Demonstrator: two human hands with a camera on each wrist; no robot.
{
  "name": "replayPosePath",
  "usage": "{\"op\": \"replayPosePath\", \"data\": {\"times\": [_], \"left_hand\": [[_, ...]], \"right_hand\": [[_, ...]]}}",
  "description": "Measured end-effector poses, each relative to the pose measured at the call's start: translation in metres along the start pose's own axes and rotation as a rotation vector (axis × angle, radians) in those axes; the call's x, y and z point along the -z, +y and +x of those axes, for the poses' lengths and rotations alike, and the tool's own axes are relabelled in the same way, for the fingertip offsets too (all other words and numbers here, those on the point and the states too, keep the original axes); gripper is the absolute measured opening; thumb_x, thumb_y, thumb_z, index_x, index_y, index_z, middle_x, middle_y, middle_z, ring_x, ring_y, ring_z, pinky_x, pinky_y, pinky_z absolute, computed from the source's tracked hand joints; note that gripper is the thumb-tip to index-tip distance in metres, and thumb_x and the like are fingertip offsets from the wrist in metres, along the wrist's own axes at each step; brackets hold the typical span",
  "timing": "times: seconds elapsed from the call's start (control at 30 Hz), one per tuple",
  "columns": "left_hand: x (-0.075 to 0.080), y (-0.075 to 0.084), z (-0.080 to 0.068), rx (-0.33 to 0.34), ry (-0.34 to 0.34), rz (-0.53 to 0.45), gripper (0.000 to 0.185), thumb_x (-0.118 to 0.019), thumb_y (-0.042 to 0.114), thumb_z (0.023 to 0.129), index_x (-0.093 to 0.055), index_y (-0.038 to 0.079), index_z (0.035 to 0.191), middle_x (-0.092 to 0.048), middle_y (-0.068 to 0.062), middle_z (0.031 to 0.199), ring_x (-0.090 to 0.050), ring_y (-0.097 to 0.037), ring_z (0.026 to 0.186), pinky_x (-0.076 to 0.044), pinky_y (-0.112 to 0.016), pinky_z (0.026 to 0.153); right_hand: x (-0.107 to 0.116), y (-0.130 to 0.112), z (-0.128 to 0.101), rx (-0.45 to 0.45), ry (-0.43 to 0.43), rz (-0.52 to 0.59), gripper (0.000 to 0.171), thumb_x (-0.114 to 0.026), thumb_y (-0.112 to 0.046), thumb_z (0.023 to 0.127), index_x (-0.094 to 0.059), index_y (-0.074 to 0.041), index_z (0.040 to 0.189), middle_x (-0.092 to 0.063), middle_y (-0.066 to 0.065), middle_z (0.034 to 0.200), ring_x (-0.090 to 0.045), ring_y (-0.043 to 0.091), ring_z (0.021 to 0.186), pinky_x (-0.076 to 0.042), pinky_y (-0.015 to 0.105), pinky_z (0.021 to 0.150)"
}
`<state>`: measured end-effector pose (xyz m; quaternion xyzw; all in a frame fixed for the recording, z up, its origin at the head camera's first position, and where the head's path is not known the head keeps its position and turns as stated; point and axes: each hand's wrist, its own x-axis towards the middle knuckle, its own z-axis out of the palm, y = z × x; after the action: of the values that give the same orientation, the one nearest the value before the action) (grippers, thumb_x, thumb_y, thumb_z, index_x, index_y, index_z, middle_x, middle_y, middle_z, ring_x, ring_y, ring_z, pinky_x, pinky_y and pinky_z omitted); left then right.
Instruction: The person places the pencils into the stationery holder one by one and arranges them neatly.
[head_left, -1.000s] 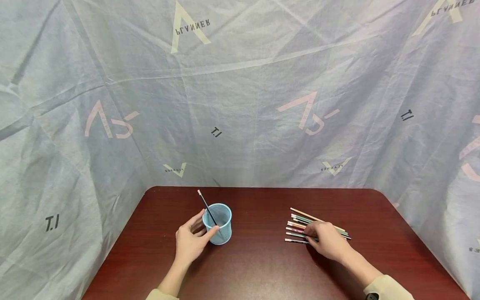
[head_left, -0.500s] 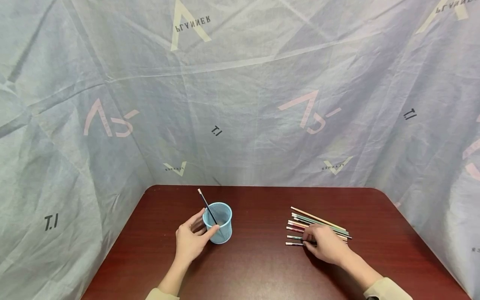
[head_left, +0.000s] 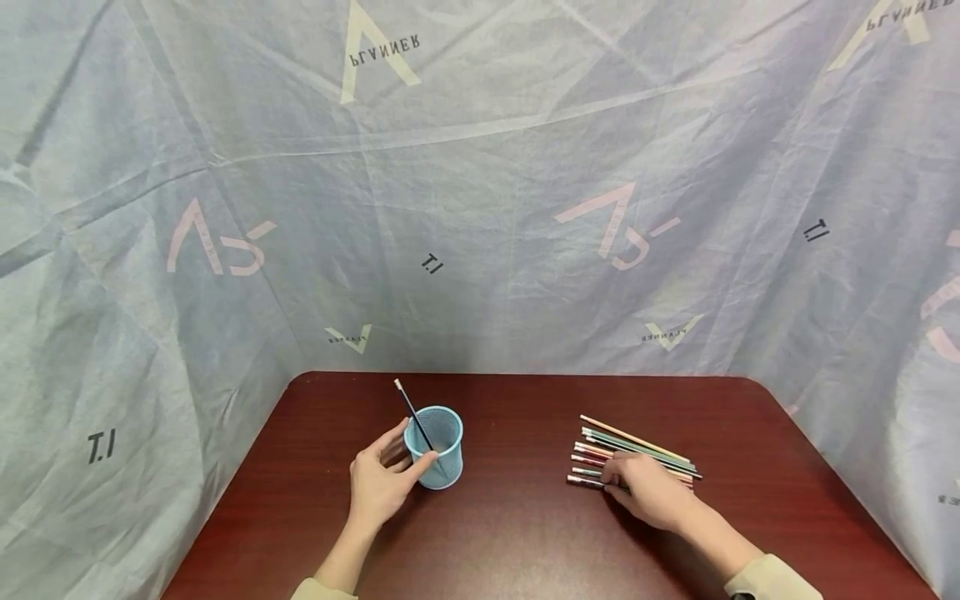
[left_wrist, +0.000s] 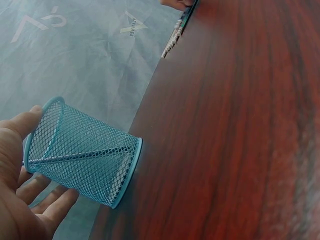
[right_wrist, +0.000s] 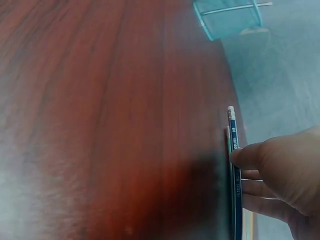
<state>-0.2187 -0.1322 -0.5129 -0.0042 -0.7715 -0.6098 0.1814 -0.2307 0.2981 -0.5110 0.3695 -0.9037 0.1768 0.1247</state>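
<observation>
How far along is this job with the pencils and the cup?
Early on, it seems. Done: one dark pencil leans inside the blue mesh cup, which the left hand holds. In hand: the right hand pinches a navy pencil at the near side of the row. Left: the other pencils lie outside the cup, probably to go in too; the hand hides part of them.

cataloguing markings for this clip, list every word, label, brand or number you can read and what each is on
"PLANNER": flipped, repeated on the fabric backdrop
"T.I": black, repeated on the backdrop
"HB": near the eraser of the dark blue pencil pinched by the right hand
Too small or blurred: that pencil's remaining print; any print on the other pencils
Unclear: the letters of the backdrop's pink logos
</observation>
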Motion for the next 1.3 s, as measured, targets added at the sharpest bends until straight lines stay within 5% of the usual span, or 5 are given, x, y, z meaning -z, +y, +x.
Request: {"op": "replayPosePath", "data": {"times": [0.47, 0.8, 1.3], "left_hand": [[0.000, 0.002, -0.001, -0.005, 0.002, -0.004, 0.069, -0.099, 0.017, 0.076, -0.071, 0.010, 0.139, -0.077, -0.018, 0.127, -0.076, -0.036, 0.117, -0.066, -0.044, 0.090], [0.000, 0.004, -0.002, -0.009, 0.004, -0.012, 0.069, -0.099, 0.016, 0.076, -0.071, 0.009, 0.139, -0.077, -0.019, 0.126, -0.076, -0.036, 0.116, -0.066, -0.045, 0.090], [-0.001, 0.002, -0.001, -0.013, 0.010, -0.018, 0.067, -0.099, 0.015, 0.075, -0.073, 0.011, 0.137, -0.078, -0.018, 0.124, -0.077, -0.036, 0.114, -0.066, -0.042, 0.088]], "right_hand": [[0.023, 0.004, 0.024, -0.040, 0.192, -0.029, 0.021, -0.085, 0.005, 0.082, -0.074, -0.012, 0.088, -0.067, -0.009, 0.083, -0.060, -0.003, 0.072, -0.055, 0.018, 0.060], [0.041, 0.000, 0.045, -0.101, 0.224, -0.002, 0.019, -0.082, 0.001, 0.087, -0.074, -0.015, 0.091, -0.066, -0.011, 0.083, -0.053, -0.007, 0.070, -0.050, 0.018, 0.058], [0.057, -0.023, 0.087, -0.245, 0.261, 0.175, 0.010, -0.078, -0.010, 0.097, -0.074, -0.015, 0.105, -0.073, -0.009, 0.090, -0.069, 0.005, 0.082, -0.061, 0.036, 0.073]]}}
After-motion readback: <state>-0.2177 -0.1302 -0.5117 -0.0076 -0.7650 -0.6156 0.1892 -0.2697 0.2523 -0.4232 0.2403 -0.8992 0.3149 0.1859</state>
